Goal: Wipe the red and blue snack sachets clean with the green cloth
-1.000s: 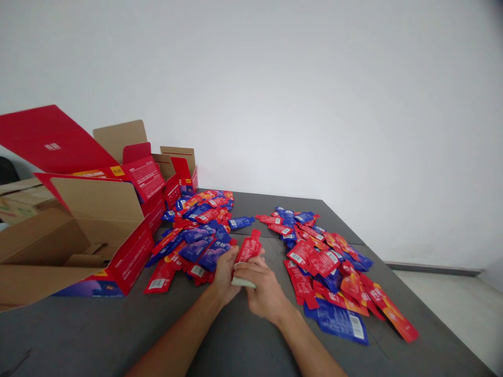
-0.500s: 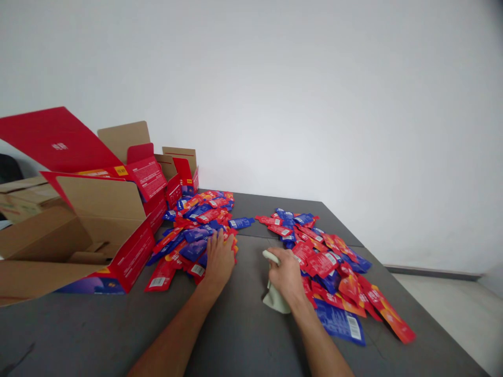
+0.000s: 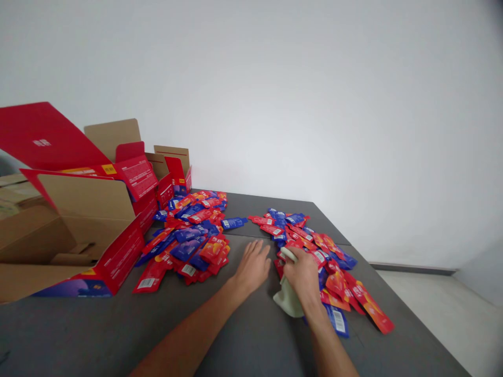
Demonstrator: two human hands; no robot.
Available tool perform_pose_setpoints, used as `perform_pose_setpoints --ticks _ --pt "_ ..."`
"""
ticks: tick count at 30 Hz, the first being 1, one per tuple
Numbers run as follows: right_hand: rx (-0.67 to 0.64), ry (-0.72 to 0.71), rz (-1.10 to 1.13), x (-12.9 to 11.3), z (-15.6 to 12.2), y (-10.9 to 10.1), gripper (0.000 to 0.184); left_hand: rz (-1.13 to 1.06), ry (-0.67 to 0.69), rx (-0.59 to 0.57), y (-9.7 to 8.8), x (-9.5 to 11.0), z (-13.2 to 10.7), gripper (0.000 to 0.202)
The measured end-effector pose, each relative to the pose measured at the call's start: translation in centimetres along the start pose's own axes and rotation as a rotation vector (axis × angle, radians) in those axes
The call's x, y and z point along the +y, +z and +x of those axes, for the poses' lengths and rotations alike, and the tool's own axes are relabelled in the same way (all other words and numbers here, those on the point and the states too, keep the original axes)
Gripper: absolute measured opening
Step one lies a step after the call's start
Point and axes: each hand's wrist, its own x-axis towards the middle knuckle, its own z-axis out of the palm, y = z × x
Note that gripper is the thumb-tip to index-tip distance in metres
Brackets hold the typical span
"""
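Two heaps of red and blue sachets lie on a dark grey table point(image 3: 98, 335). My left hand point(image 3: 252, 267) is open, fingers stretched flat over the bare strip between the left heap point(image 3: 188, 230) and the right heap point(image 3: 314, 251). My right hand point(image 3: 302, 275) is closed on a pale green cloth point(image 3: 288, 299), whose end hangs down onto the table. That hand rests at the near left edge of the right heap, touching the sachets there.
Open red cardboard boxes point(image 3: 82, 220) with brown insides stand at the left, flaps raised, and smaller ones point(image 3: 176, 173) stand behind them. A white wall rises past the table's far edge. Pale floor point(image 3: 444, 314) shows beyond the right edge.
My left hand set a red sachet on the left heap, then moved right to the gap, open. My right hand carried the cloth rightward to the right heap.
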Motion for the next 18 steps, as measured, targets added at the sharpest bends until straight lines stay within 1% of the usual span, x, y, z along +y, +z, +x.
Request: perform_pose_setpoints --ticks 2,4,6,8,10,11,13,15,18 --pt "0.054 0.073 -0.028 1.3 -0.6 -1.3 0.032 -0.007 0.038 -0.032 1.2 1.9 1.5 0.046" --pt "0.127 0.155 -0.058 2.9 -1.2 -2.4 0.033 -0.012 0.042 -0.058 2.6 3.8 2.9 0.047" --pt "0.163 0.206 -0.068 4.5 -1.7 -3.3 0.034 -0.004 0.034 -0.131 4.2 5.2 3.9 0.054" --pt "0.178 0.247 -0.081 5.9 -2.1 -3.9 0.035 0.019 0.032 -0.241 5.9 6.0 4.4 0.069" --pt "0.176 0.271 -0.093 6.8 -2.2 -4.2 0.035 0.055 0.036 -0.351 7.3 6.3 4.5 0.085" --pt "0.173 0.276 -0.095 7.1 -2.2 -4.3 0.035 0.071 0.032 -0.398 7.8 6.3 4.5 0.088" --pt "0.162 0.272 -0.087 7.2 -2.1 -4.3 0.034 0.092 0.007 -0.455 8.4 6.0 4.4 0.086" --pt "0.152 0.266 -0.082 7.0 -1.9 -4.1 0.033 0.107 -0.026 -0.459 8.5 5.6 4.2 0.077" --pt "0.135 0.232 -0.07 6.1 -1.7 -3.7 0.033 0.12 -0.015 -0.409 7.5 5.0 3.5 0.067"
